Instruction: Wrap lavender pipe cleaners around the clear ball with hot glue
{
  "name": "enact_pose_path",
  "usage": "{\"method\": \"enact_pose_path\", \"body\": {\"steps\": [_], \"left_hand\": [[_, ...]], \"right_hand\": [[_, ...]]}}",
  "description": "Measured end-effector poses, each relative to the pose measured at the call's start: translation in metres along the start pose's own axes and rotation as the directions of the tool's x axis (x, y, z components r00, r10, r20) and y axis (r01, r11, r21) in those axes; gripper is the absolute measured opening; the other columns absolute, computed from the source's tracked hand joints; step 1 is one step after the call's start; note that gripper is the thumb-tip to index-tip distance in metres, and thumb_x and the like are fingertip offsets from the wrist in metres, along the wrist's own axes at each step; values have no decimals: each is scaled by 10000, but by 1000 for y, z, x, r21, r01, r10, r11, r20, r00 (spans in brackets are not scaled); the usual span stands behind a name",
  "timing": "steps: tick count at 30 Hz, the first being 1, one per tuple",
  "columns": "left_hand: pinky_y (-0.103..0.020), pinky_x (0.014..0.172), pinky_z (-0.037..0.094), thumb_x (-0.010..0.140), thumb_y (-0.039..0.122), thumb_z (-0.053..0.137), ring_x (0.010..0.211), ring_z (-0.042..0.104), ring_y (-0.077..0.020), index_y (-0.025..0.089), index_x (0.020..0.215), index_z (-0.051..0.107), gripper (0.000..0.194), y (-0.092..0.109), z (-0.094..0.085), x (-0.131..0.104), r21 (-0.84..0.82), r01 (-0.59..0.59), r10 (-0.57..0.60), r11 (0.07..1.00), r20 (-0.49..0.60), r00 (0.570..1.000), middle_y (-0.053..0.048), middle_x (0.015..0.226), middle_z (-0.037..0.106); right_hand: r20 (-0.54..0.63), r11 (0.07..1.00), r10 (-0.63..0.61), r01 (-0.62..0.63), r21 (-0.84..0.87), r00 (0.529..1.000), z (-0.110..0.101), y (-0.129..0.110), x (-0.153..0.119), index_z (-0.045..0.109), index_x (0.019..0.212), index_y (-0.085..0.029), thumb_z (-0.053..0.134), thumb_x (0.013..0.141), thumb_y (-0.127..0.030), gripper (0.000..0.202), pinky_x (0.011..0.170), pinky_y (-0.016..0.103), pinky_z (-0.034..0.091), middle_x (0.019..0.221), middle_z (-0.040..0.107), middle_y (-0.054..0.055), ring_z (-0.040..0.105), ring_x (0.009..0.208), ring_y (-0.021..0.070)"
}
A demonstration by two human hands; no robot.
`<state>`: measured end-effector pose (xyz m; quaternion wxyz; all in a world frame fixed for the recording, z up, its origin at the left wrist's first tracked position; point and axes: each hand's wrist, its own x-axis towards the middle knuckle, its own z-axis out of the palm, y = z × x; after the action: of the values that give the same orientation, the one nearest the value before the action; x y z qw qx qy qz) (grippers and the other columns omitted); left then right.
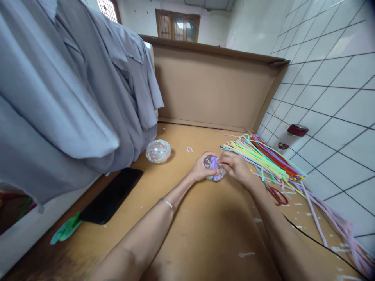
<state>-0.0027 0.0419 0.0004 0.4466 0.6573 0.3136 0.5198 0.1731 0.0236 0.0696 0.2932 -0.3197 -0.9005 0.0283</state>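
Observation:
My left hand (202, 167) is closed around the left side of a small round clear bowl (209, 163) speckled with coloured bits. Purple strips (215, 167) lie side by side across its middle. At its upper right edge, the fingers of my right hand (233, 166) are pinched together; what lies between them is too small to make out. A second clear bowl (158, 151) with a speckled rim stands on the table to the left. Between the two bowls, farther back, lies a short curved pink piece (190, 149).
Many coloured pipe cleaners (260, 153) lie at the right, with red-handled scissors (277, 195) beside them. A red-lidded jar (293, 134) stands by the tiled wall. A black phone (113, 195) and grey cloth (88, 97) are at the left; a cardboard panel (211, 86) stands behind.

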Motion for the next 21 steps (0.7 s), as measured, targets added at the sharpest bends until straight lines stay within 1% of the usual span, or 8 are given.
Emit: {"method": "enact_pose_path", "body": {"steps": [2, 4, 7, 11, 14, 18, 21], "left_hand": [[-394, 1036, 407, 542, 278, 825, 1170, 544, -255, 190, 1086, 580, 604, 0, 0, 0, 47, -58, 59, 997, -19, 998, -83, 1224, 555], [-410, 1062, 384, 543, 280, 832, 1203, 514, -265, 190, 1067, 604, 579, 0, 0, 1, 130, -112, 118, 985, -36, 992, -92, 1234, 530], [-409, 1057, 395, 561, 305, 831, 1198, 510, -262, 194, 1060, 627, 551, 1, 1, 0, 227, -147, 162, 963, -47, 986, -91, 1215, 520], [-384, 1005, 442, 611, 325, 807, 1111, 565, -232, 202, 1179, 572, 626, 0, 2, -2, 205, -151, 165, 967, -52, 985, -76, 1162, 569], [-387, 1010, 437, 654, 343, 783, 1109, 565, -225, 224, 1236, 551, 637, -1, 2, -3, 208, -172, 184, 963, -41, 982, -71, 1180, 575], [-399, 1035, 413, 697, 347, 759, 1163, 531, -233, 228, 1126, 648, 459, 0, 2, -4, 227, -229, 237, 947, -11, 971, -83, 1199, 557], [-410, 1037, 412, 700, 357, 760, 1177, 523, -239, 229, 1064, 681, 394, 0, 2, -4, 220, -224, 233, 949, -13, 972, -89, 1204, 549]], "right_hand": [[0, 1000, -3, 3, -8, 1000, -1, 0, 0, 694, 800, -181, 523, 864, -173, 182, 697, 265, 425, 821, 630, 60, 581, 772, 162], [5, 1000, -3, 3, -26, 1000, -2, -1, 0, 690, 798, -176, 515, 871, -175, 190, 693, 260, 420, 812, 623, 60, 577, 767, 160], [15, 998, 9, -8, -56, 1000, -3, -1, 0, 687, 814, -172, 508, 876, -176, 190, 703, 258, 418, 819, 618, 60, 575, 778, 159], [13, 998, 10, -9, -70, 1000, -3, 0, 0, 684, 817, -169, 498, 872, -157, 194, 716, 259, 420, 841, 624, 68, 578, 804, 162], [3, 997, 8, -8, -74, 1000, -2, 2, -1, 686, 822, -175, 499, 867, -149, 194, 711, 259, 421, 846, 629, 68, 576, 799, 161], [-4, 997, -2, 2, -76, 1000, -1, 3, -1, 689, 824, -176, 498, 866, -143, 198, 710, 263, 424, 838, 630, 68, 579, 796, 163], [-5, 998, -10, 10, -70, 1000, -1, 4, -1, 693, 823, -175, 492, 874, -149, 209, 705, 264, 428, 836, 632, 69, 581, 791, 164]]}}
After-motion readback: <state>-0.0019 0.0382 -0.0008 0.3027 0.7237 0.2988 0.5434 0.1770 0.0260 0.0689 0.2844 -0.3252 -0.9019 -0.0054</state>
